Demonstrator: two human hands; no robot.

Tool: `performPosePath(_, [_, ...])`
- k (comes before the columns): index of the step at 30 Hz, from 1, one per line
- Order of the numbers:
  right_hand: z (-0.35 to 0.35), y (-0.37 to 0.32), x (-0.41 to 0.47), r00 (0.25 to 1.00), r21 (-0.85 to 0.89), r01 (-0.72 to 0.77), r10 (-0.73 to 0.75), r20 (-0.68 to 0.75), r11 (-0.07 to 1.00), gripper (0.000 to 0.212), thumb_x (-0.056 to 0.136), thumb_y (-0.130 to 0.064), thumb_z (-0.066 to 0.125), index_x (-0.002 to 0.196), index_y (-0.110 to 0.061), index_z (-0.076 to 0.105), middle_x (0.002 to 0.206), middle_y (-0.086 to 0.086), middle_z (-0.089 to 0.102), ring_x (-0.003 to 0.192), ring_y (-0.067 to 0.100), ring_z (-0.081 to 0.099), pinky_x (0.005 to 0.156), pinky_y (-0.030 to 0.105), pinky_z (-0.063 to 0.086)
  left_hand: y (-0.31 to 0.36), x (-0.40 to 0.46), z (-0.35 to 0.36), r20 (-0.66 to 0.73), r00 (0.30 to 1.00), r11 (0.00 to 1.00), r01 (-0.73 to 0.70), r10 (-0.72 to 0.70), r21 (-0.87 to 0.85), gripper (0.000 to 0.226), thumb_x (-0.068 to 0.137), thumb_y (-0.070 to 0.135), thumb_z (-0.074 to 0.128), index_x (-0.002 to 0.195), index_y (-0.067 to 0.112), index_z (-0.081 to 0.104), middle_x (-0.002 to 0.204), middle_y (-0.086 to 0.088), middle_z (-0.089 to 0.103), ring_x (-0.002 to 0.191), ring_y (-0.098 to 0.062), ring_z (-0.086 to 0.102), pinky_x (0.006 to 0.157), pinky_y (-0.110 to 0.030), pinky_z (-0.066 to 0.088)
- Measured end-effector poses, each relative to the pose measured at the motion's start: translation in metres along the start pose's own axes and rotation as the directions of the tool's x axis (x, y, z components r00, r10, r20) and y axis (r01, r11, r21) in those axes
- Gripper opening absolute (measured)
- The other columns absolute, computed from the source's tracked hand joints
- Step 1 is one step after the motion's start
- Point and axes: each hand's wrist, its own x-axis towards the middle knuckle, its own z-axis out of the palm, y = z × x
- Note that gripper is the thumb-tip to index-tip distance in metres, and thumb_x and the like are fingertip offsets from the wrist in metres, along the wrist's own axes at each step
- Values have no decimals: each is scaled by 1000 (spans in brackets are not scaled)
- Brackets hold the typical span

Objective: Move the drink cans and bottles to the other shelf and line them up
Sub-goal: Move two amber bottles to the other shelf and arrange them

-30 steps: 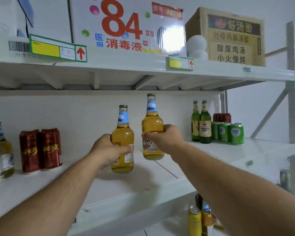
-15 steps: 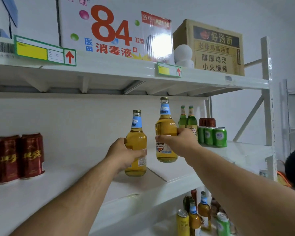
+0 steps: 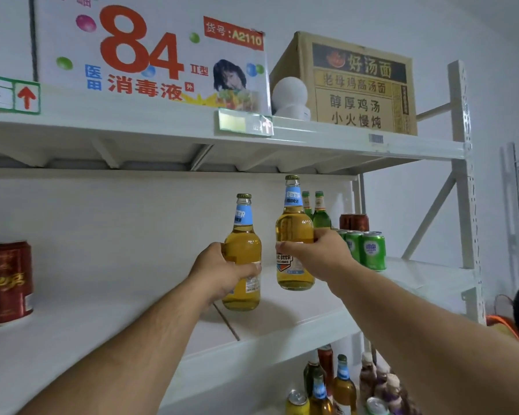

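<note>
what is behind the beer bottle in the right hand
Two green bottles stand behind the beer bottle that the right hand holds. Only their necks and shoulders show; the bottle and hand cover their lower halves. Green cans sit beside them.

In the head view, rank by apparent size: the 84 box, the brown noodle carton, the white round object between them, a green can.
1. 84 box, cropped by the frame
2. brown noodle carton
3. white round object
4. green can, though it stands nearer
</note>
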Motion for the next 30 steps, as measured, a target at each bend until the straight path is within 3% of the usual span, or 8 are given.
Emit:
performPosePath(10, [-77, 45, 71, 992, 4, 53, -53, 112, 999, 50, 68, -41, 92, 107, -19, 72, 96, 0, 77, 85, 18, 75, 85, 41, 62, 40, 23, 94, -107, 992, 998, 67, -66, 5, 55, 78, 37, 88, 119, 23, 56, 110, -1, 67, 92, -17, 66, 63, -29, 50])
performPosePath(22, [-84, 85, 128, 982, 85, 68, -81, 171, 994, 50, 68, -40, 93, 110, -22, 72, 97, -2, 77, 85, 15, 75, 86, 40, 62, 39, 68, 146, -166, 981, 992, 108, -97, 57, 50, 76, 36, 90, 111, 28, 56, 106, 3, 68, 92, -15, 67, 74, -32, 53])
performPosePath(30, [-69, 99, 160, 982, 92, 59, -74, 172, 994, 45, 69, -39, 93, 106, -22, 73, 95, -3, 78, 85, 16, 76, 89, 43, 61, 25, 110, 150, -171, 980, 991, 112, -100, 66, 61, 75, 38, 90, 123, 25, 55, 113, -1, 67, 103, -24, 67, 90, -43, 58])
